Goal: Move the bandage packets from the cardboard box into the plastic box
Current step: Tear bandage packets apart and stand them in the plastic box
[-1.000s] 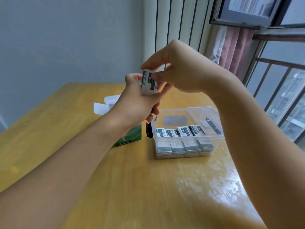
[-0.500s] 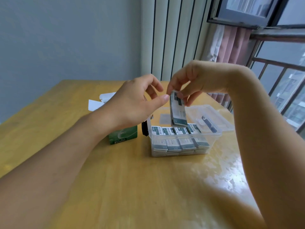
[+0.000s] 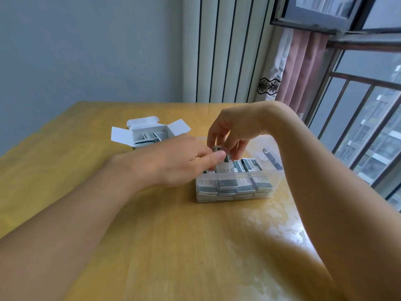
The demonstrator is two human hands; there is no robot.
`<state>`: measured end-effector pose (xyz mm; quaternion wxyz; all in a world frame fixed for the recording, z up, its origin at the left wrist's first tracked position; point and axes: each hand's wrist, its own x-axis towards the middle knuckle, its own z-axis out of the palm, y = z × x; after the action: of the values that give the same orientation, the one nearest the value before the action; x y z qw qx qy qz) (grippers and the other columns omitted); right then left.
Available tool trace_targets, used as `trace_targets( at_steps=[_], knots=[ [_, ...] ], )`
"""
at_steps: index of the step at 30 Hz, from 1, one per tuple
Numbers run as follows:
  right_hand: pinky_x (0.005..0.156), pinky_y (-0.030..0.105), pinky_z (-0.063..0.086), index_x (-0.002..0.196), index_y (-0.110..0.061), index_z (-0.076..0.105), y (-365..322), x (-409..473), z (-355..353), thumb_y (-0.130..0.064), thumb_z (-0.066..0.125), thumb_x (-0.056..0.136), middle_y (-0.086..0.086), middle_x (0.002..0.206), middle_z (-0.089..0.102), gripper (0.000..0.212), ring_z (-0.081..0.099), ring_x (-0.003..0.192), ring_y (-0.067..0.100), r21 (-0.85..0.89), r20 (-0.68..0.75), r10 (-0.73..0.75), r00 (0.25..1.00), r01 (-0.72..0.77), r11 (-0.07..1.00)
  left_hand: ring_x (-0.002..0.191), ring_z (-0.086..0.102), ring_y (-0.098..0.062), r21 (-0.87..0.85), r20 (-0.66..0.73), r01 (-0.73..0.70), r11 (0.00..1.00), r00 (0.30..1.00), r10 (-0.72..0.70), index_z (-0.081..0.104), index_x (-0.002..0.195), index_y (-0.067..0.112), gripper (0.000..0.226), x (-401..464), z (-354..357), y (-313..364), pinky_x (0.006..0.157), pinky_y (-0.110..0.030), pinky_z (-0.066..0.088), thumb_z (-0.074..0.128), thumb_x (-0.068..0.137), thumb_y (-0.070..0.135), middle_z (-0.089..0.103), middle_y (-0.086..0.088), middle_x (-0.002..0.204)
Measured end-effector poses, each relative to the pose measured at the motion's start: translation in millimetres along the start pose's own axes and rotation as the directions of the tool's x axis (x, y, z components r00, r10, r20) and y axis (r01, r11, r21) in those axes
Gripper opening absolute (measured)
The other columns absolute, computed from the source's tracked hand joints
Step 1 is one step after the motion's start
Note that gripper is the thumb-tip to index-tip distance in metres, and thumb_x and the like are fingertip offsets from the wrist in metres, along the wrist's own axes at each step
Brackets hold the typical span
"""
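Bandage packets (image 3: 247,165) stood in a row inside the clear plastic box (image 3: 236,197) on the wooden table (image 3: 173,246), with more packets stacked flat beneath them. One more bandage packet (image 3: 223,163) was held upright at the left end of that row, its lower part already within the box walls. The right hand (image 3: 236,129) arched over the box from the right, wrist bent downward, fingertips pinching the top edge of this packet. The left hand (image 3: 173,161) reached in from the near left, forearm low over the table, its thumb extended and touching the packet's face; whether its other fingers gripped anything could not be told. Farther left, the cardboard box (image 3: 149,132) sat with its white flaps open, several packets visible inside.
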<state>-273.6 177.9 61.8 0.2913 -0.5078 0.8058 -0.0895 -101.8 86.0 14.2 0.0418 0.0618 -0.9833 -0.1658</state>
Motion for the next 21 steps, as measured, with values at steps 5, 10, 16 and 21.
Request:
trace_targets(
  at_steps=[5,10,16,21],
  knots=[
    [0.081,0.04,0.062,0.109,-0.011,0.072,-4.8,0.2,2.5,0.008,0.065,0.089,0.017,0.103,0.073,0.028,0.077,0.082,0.028,-0.032,0.043,0.031,0.999,-0.029,0.999,0.06,0.051,-0.017,0.079,-0.001,-0.001,0.997,1.0,0.001,0.053,0.065,0.017,0.062,1.2,6.1,-0.6,0.071,-0.045,0.053,0.028,0.099,0.062,0.048,0.004,0.059],
    [0.08,0.043,0.063,0.109,-0.014,0.07,-10.9,2.5,6.5,0.009,0.064,0.089,0.017,0.105,0.071,0.031,0.077,0.079,0.028,-0.084,0.051,0.048,0.998,-0.044,0.996,0.063,0.055,-0.018,0.079,-0.013,-0.006,0.997,1.0,0.007,0.058,0.069,0.017,0.064,2.8,7.2,-2.9,0.069,-0.044,0.053,0.028,0.099,0.064,0.052,0.002,0.063],
    [0.072,0.037,0.064,0.115,-0.013,0.068,-16.5,9.2,12.9,0.009,0.064,0.088,0.012,0.108,0.07,0.035,0.076,0.078,0.024,-0.181,0.003,0.096,0.995,-0.094,0.979,0.07,0.061,-0.019,0.106,-0.006,0.008,0.994,1.0,-0.007,0.068,0.086,0.012,0.077,3.1,7.2,-3.4,0.072,-0.046,0.055,0.019,0.094,0.071,0.062,-0.001,0.072],
    [0.067,0.027,0.062,0.127,-0.015,0.064,-19.6,10.9,15.8,0.004,0.066,0.089,0.01,0.118,0.07,0.043,0.073,0.089,0.02,-0.281,-0.002,0.121,0.993,-0.117,0.953,0.066,0.058,-0.018,0.092,0.001,0.014,0.996,1.0,-0.015,0.07,0.089,0.009,0.091,1.5,4.8,0.1,0.069,-0.04,0.052,0.01,0.083,0.077,0.058,-0.001,0.068]
  ],
)
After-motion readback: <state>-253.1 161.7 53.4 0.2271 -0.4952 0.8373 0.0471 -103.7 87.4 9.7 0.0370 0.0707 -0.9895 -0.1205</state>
